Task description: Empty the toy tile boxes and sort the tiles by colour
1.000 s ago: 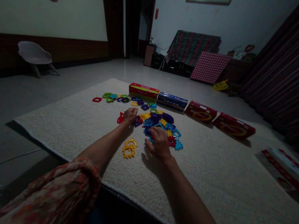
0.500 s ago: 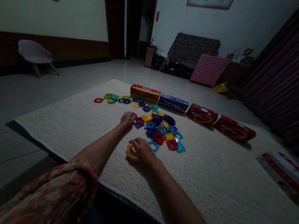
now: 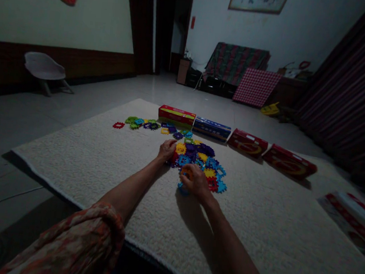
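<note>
A heap of flat, toothed plastic pieces [image 3: 210,173] in blue, purple, yellow and red lies on the pale textured mat [image 3: 108,168]. At the heap's left edge is my left hand [image 3: 167,150], fingers closed against a red piece [image 3: 174,157]; whether it grips that piece is hard to see. My right hand [image 3: 194,178] is at the near side of the heap, its fingers pinched on an orange piece [image 3: 187,172]. Just under this hand a light blue piece [image 3: 183,189] shows. Farther back, green pieces [image 3: 133,121] and a red piece [image 3: 118,125] lie apart.
A row of boxes borders the mat's far side: a red-green box [image 3: 176,116], a blue box [image 3: 212,129] and two dark red boxes [image 3: 248,143]. Another box [image 3: 355,216] lies at the right. A small chair [image 3: 45,68] stands on the floor at left.
My right hand has moved up and right to the heap, with the yellow-orange piece in its fingers. My left hand has shifted slightly right, against the heap's left edge.
</note>
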The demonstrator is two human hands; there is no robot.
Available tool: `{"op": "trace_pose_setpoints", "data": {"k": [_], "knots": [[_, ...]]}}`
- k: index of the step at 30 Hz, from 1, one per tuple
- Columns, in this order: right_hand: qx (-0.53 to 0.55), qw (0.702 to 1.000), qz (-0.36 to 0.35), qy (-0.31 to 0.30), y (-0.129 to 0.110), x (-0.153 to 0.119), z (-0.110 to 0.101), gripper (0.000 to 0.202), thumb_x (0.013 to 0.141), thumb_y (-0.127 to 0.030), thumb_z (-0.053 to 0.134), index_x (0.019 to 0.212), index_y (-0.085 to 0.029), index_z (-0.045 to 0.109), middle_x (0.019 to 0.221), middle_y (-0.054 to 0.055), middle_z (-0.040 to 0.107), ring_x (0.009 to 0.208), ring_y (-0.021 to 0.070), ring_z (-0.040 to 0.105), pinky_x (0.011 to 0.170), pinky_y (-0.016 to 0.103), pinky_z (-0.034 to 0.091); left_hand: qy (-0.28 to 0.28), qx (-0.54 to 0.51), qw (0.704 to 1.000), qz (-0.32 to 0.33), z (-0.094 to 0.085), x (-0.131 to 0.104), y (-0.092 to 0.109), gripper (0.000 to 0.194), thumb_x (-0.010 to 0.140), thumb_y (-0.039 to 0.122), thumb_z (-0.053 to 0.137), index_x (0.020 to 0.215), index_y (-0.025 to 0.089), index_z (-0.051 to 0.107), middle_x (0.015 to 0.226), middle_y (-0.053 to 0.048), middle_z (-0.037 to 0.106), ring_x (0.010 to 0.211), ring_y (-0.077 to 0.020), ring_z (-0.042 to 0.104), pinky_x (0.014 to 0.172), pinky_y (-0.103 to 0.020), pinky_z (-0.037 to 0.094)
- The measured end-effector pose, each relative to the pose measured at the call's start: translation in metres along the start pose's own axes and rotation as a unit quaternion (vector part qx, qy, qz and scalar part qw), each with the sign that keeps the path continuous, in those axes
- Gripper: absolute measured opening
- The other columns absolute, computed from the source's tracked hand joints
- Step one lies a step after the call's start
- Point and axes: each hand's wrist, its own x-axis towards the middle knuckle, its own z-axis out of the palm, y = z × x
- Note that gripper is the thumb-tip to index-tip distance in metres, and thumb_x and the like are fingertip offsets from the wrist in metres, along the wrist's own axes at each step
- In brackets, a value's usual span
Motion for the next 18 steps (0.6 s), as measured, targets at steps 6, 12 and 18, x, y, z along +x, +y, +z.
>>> {"op": "trace_pose_setpoints", "data": {"k": [6, 12, 18], "knots": [[-0.050, 0.995, 0.040, 0.079, 0.035, 0.028, -0.046, 0.027, 0.079, -0.039, 0.064, 0.099, -0.021, 0.067, 0.099, 0.010, 0.070, 0.090, 0.0262, 0.066, 0.083, 0.042, 0.054, -0.102, -0.063, 0.988, 0.094, 0.000, 0.012, 0.026, 0.033, 0.085, 0.019, 0.058, 0.113, 0.019, 0.075, 0.119, -0.009, 0.074, 0.109, -0.0207, 0.069, 0.099, -0.034, 0.052], [-0.094, 0.986, 0.052, 0.127, 0.080, 0.057, -0.062, 0.037, 0.081, -0.052, 0.058, 0.094, -0.020, 0.070, 0.100, 0.013, 0.071, 0.094, 0.0283, 0.067, 0.090, 0.047, 0.054, -0.032, 0.028, 0.995, 0.088, -0.058, 0.063, -0.010, 0.028, 0.086, 0.023, 0.058, 0.108, 0.019, 0.076, 0.117, -0.010, 0.075, 0.112, -0.0227, 0.068, 0.103, -0.037, 0.050], [-0.105, 0.981, 0.124, 0.105, 0.134, 0.078, -0.073, 0.039, 0.076, -0.056, 0.056, 0.085, -0.022, 0.073, 0.093, 0.010, 0.075, 0.088, 0.0280, 0.071, 0.086, 0.045, 0.055, 0.119, 0.247, 0.960, -0.055, -0.134, 0.133, -0.078, 0.034, 0.089, 0.029, 0.056, 0.116, 0.015, 0.070, 0.127, -0.014, 0.069, 0.120, -0.0274, 0.062, 0.105, -0.038, 0.047]]}}
